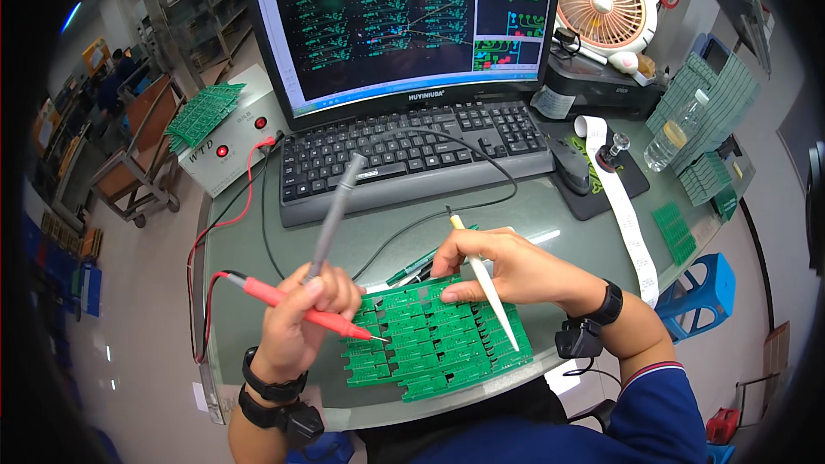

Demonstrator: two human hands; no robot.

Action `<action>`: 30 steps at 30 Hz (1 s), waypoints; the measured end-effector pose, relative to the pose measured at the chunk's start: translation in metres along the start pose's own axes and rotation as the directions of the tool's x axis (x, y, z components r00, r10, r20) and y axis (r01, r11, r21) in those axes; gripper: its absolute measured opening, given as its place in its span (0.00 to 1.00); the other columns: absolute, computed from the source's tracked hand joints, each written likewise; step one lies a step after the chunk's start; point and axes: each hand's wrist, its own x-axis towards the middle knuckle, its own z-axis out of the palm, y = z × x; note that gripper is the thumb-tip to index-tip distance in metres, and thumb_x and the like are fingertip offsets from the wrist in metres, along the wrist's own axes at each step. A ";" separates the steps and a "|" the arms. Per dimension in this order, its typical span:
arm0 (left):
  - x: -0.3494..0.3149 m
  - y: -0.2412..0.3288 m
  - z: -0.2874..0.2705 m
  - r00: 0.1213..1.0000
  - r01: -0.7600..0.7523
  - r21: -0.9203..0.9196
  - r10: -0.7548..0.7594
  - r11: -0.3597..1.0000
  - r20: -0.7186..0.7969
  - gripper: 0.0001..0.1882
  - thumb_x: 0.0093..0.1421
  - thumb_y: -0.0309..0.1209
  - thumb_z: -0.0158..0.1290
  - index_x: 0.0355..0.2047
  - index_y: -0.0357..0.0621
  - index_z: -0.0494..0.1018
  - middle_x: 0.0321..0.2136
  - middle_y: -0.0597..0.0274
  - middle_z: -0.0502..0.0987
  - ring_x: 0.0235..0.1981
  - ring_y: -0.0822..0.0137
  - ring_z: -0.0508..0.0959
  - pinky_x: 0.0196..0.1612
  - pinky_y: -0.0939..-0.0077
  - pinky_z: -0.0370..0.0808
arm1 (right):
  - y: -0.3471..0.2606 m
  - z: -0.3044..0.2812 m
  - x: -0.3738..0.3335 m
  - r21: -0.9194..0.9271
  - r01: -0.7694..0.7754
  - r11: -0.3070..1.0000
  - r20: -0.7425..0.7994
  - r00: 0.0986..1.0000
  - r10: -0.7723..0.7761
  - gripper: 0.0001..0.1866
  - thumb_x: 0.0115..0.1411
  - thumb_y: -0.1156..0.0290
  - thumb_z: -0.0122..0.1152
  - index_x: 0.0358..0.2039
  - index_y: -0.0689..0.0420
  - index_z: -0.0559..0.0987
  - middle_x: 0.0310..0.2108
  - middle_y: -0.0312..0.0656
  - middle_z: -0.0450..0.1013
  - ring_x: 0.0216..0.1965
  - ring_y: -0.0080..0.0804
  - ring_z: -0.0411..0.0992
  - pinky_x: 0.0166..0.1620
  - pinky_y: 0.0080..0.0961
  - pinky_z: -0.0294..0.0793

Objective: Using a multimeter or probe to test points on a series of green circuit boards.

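The green circuit panel [411,339], cut into rows of small boards, lies slightly aslant near the front of the counter [593,262], directly before the person. The right grip [507,271] is closed on a white pointed tool [488,292], its thumb and fingers also at the panel's far edge, presumably to steady it. The left grip [305,314] is closed around a red probe [279,296] and a grey rod [331,223]. The probe slants inward, its tip over the panel's left part, likely so that it can reach single points; whether it touches, I cannot tell. The grey rod points up and away, apparently kept out of use.

The panel's near edge lies close to the counter's front edge, so little room remains there. More bare counter shows left of the left grip, and between the right forearm and a paper strip [626,223]. Farther out, a black cable [511,174] loops before the keyboard [412,159], limiting the far side; the monitor [378,34] stands behind.
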 end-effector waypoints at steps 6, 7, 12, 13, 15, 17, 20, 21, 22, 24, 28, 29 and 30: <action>0.004 0.010 -0.020 0.973 -0.182 -0.411 0.102 0.893 -0.209 0.16 0.68 0.39 0.36 0.23 0.51 0.56 0.20 0.69 0.56 0.27 0.70 0.63 0.48 0.61 0.65 | 0.010 -0.002 -0.004 0.163 -0.051 0.985 -0.061 0.996 0.062 0.13 0.57 0.66 0.66 0.38 0.58 0.75 0.34 0.37 0.76 0.39 0.30 0.74 0.41 0.28 0.73; 0.004 0.011 -0.024 0.946 -0.278 -0.529 0.134 0.801 -0.295 0.15 0.69 0.38 0.36 0.24 0.51 0.56 0.22 0.69 0.56 0.28 0.71 0.63 0.47 0.63 0.63 | 0.012 -0.003 -0.005 0.202 -0.072 0.977 -0.059 0.995 0.085 0.13 0.57 0.67 0.66 0.38 0.58 0.75 0.33 0.36 0.75 0.38 0.28 0.74 0.41 0.26 0.73; 0.008 0.013 -0.039 0.939 -0.338 -0.588 0.218 0.735 -0.267 0.07 0.67 0.34 0.41 0.31 0.51 0.61 0.28 0.70 0.61 0.34 0.72 0.63 0.45 0.66 0.60 | 0.017 -0.005 -0.005 0.184 0.000 0.983 -0.099 0.995 0.018 0.12 0.58 0.67 0.66 0.38 0.58 0.75 0.33 0.36 0.74 0.36 0.25 0.72 0.40 0.25 0.72; 0.008 0.013 -0.040 0.939 -0.335 -0.582 0.214 0.741 -0.269 0.07 0.67 0.34 0.41 0.31 0.51 0.61 0.28 0.70 0.61 0.34 0.72 0.63 0.45 0.66 0.60 | 0.017 -0.006 -0.004 0.208 -0.002 0.978 -0.095 0.995 0.023 0.12 0.58 0.67 0.66 0.38 0.58 0.75 0.33 0.36 0.74 0.36 0.24 0.72 0.39 0.24 0.72; 0.009 0.011 -0.042 0.937 -0.343 -0.611 0.218 0.713 -0.273 0.03 0.65 0.32 0.42 0.33 0.51 0.63 0.30 0.70 0.62 0.36 0.72 0.63 0.45 0.67 0.60 | 0.019 -0.007 -0.004 0.229 -0.008 0.973 -0.096 0.995 0.031 0.12 0.58 0.67 0.65 0.39 0.59 0.75 0.33 0.36 0.74 0.36 0.24 0.72 0.39 0.24 0.72; 0.009 0.010 -0.043 0.934 -0.354 -0.606 0.238 0.713 -0.266 0.00 0.64 0.30 0.44 0.35 0.51 0.64 0.31 0.70 0.62 0.38 0.72 0.64 0.46 0.66 0.60 | 0.020 -0.008 -0.005 0.261 -0.012 0.965 -0.099 0.994 0.039 0.11 0.59 0.68 0.64 0.39 0.59 0.75 0.33 0.36 0.74 0.36 0.23 0.72 0.39 0.23 0.72; 0.009 0.011 -0.045 0.928 -0.371 -0.604 0.285 0.705 -0.238 0.04 0.62 0.27 0.46 0.36 0.53 0.65 0.33 0.71 0.63 0.40 0.72 0.64 0.47 0.66 0.60 | 0.021 -0.009 -0.005 0.268 -0.014 0.963 -0.097 0.994 0.042 0.11 0.60 0.68 0.64 0.39 0.59 0.75 0.33 0.35 0.73 0.36 0.23 0.71 0.39 0.23 0.72; 0.008 0.011 -0.046 0.924 -0.381 -0.602 0.313 0.702 -0.220 0.06 0.61 0.26 0.47 0.36 0.53 0.65 0.33 0.71 0.63 0.40 0.71 0.64 0.48 0.65 0.59 | 0.022 -0.009 -0.005 0.269 -0.016 0.963 -0.097 0.994 0.044 0.11 0.60 0.68 0.64 0.39 0.59 0.75 0.33 0.35 0.73 0.36 0.23 0.71 0.39 0.23 0.72; 0.008 0.011 -0.046 0.925 -0.379 -0.603 0.305 0.702 -0.227 0.06 0.61 0.26 0.47 0.36 0.53 0.65 0.33 0.71 0.63 0.40 0.71 0.64 0.48 0.65 0.59 | 0.022 -0.009 -0.005 0.269 -0.010 0.963 -0.099 0.994 0.038 0.11 0.60 0.68 0.64 0.39 0.59 0.75 0.33 0.35 0.73 0.36 0.22 0.71 0.39 0.23 0.72; 0.008 0.012 -0.048 0.923 -0.380 -0.601 0.325 0.703 -0.204 0.07 0.60 0.25 0.49 0.34 0.54 0.66 0.33 0.71 0.62 0.41 0.71 0.64 0.49 0.65 0.59 | 0.022 -0.009 -0.005 0.269 -0.005 0.963 -0.099 0.995 0.033 0.11 0.60 0.67 0.64 0.39 0.59 0.75 0.33 0.35 0.73 0.37 0.22 0.71 0.39 0.22 0.72; 0.009 0.012 -0.049 0.925 -0.375 -0.586 0.335 0.719 -0.181 0.06 0.60 0.26 0.50 0.31 0.54 0.66 0.33 0.71 0.62 0.42 0.71 0.63 0.48 0.65 0.59 | 0.021 -0.009 -0.005 0.288 0.005 0.958 -0.105 0.994 0.027 0.11 0.60 0.68 0.64 0.39 0.59 0.75 0.33 0.35 0.73 0.37 0.22 0.71 0.40 0.22 0.72; 0.009 0.013 -0.049 0.924 -0.378 -0.569 0.335 0.731 -0.184 0.06 0.60 0.26 0.51 0.31 0.54 0.66 0.33 0.71 0.62 0.42 0.71 0.63 0.48 0.65 0.60 | 0.021 -0.009 -0.005 0.296 0.004 0.955 -0.108 0.994 0.030 0.11 0.60 0.68 0.64 0.39 0.59 0.75 0.33 0.35 0.73 0.37 0.21 0.71 0.40 0.22 0.72; 0.009 0.013 -0.049 0.923 -0.381 -0.557 0.337 0.738 -0.186 0.06 0.60 0.26 0.51 0.30 0.54 0.66 0.33 0.71 0.62 0.42 0.71 0.63 0.48 0.66 0.60 | 0.021 -0.009 -0.005 0.296 0.005 0.955 -0.108 0.994 0.029 0.11 0.60 0.68 0.64 0.39 0.59 0.75 0.33 0.35 0.73 0.37 0.21 0.71 0.40 0.22 0.72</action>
